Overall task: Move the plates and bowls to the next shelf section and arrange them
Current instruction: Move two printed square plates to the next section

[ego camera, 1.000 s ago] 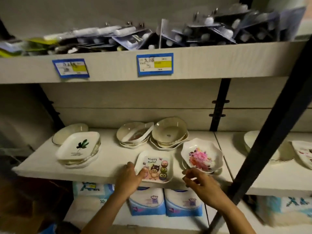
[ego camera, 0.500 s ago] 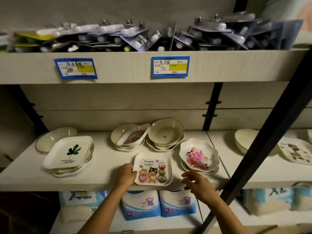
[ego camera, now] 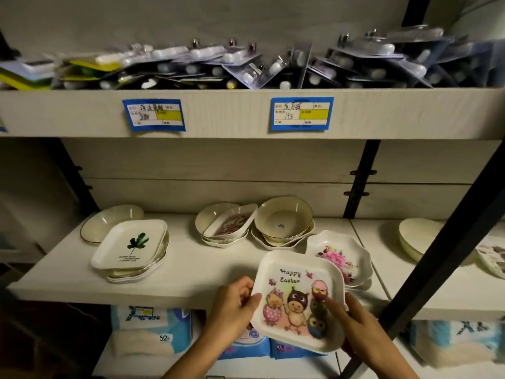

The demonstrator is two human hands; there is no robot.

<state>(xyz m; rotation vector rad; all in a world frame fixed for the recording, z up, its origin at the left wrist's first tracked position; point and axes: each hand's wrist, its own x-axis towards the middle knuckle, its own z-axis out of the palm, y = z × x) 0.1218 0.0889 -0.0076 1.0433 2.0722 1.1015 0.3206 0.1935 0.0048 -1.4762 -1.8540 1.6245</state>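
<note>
– Between the two hands, what is held?
– A square Easter plate, tilted toward the camera. It is off the shelf and hangs out past the front edge. The left hand pinches its left rim, thumb on top and fingers curled beneath. The right hand grips the lower right corner with its fingers underneath. Its thumb lies across the printed owls and is blurred.
– And just beyond the right hand?
– A wavy-edged flower plate on the shelf, its near rim hidden behind the Easter plate. Further back is a stack of cream bowls. Left of that stands a second bowl stack with a small printed dish leaning in it.
– Out past the left hand?
– Well apart, a stack of square leaf plates. A round gold-rimmed plate sits behind it, partly covered.
– The next section?
– It lies right of the right hand, beyond a slanting black post. It holds a cream bowl and a printed plate cut off by the frame edge.
– Above and below?
– Blister packs are heaped on the upper shelf, with two blue price labels on its front. Soft packs lie under the hands.
</note>
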